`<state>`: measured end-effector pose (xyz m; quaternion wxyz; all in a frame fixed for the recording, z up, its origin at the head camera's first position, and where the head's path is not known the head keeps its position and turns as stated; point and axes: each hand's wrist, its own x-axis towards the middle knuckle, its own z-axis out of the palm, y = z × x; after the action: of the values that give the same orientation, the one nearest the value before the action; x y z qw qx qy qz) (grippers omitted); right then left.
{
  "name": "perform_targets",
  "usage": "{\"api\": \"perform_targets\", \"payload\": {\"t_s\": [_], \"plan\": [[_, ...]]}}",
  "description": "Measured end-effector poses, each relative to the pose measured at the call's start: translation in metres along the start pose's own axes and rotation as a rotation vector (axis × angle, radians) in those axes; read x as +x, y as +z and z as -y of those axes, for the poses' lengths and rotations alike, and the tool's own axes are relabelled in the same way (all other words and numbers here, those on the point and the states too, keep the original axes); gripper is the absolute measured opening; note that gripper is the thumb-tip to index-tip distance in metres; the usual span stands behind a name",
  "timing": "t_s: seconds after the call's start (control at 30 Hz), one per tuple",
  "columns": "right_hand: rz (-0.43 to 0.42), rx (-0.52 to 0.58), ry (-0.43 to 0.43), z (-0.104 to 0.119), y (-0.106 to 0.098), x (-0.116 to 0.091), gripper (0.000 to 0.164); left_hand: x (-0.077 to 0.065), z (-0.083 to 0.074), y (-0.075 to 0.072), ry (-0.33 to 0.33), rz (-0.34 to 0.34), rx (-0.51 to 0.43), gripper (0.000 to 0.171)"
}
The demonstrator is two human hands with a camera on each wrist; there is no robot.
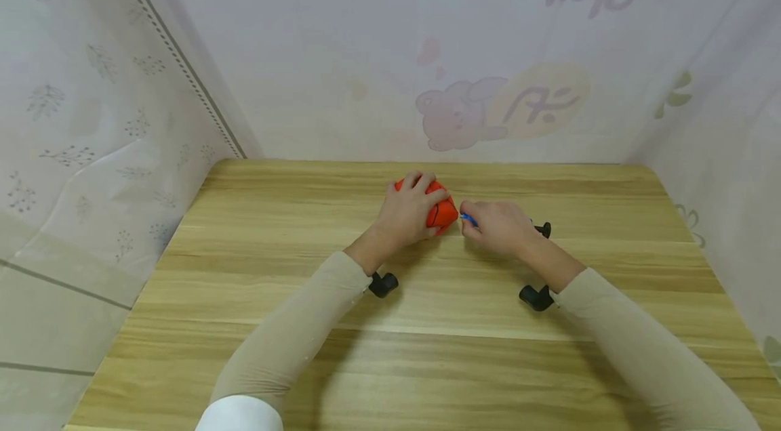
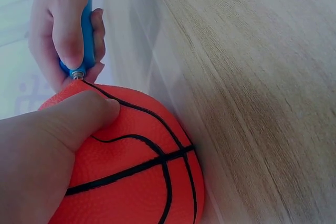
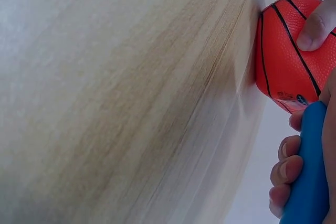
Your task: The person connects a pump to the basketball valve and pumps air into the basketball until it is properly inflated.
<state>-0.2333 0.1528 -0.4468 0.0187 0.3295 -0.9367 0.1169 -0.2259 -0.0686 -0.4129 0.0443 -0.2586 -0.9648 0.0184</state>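
Observation:
A small red-orange toy basketball [image 1: 447, 215] with black lines rests on the table, looking partly caved in at its near side. My left hand [image 1: 405, 215] grips it from above, fingers spread over it and the thumb [image 2: 100, 109] pressing its side. In my right hand [image 1: 502, 226] is a slim blue ball pump [image 2: 88, 32], held with curled fingers. The pump's metal tip [image 2: 78, 75] meets the ball's pointed end in the left wrist view; how deep it goes in is hidden. The right wrist view shows the pump's blue body [image 3: 308, 174] beside the ball.
The wooden tabletop [image 1: 366, 363] spreads around both hands. Black wrist-worn pieces [image 1: 383, 284] stick out by both sleeves. Printed pale cloth walls [image 1: 335, 78] stand behind and at both sides of the table.

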Motion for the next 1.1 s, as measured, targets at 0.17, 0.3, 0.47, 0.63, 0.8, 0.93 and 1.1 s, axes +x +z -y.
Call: {"api": "perform_targets", "payload": {"t_s": [0.17,0.3,0.47,0.63,0.8,0.93,1.1], "plan": [[0.001,0.003,-0.002,0.000,-0.001,-0.002,0.013,0.001,0.000,-0.001,0.002,0.023,0.004,0.066],[0.010,0.012,0.005,0.000,-0.003,-0.003,0.012,0.001,0.000,-0.002,0.004,0.037,-0.001,0.068],[0.015,0.016,0.005,0.000,-0.004,-0.005,0.014,0.002,0.000,-0.002,0.011,0.040,-0.001,0.067],[0.007,0.004,-0.006,-0.003,-0.003,-0.006,0.014,0.003,0.000,-0.002,0.014,0.049,-0.001,0.067],[0.000,0.010,-0.012,-0.004,-0.002,-0.007,0.015,0.004,0.001,0.000,0.020,0.043,-0.004,0.067],[-0.012,0.011,-0.021,-0.004,-0.002,-0.009,0.016,0.004,0.001,0.001,0.028,0.038,-0.004,0.067],[-0.013,0.008,-0.016,-0.005,-0.001,-0.010,0.016,0.003,0.001,0.001,0.033,0.050,-0.009,0.068]]}}
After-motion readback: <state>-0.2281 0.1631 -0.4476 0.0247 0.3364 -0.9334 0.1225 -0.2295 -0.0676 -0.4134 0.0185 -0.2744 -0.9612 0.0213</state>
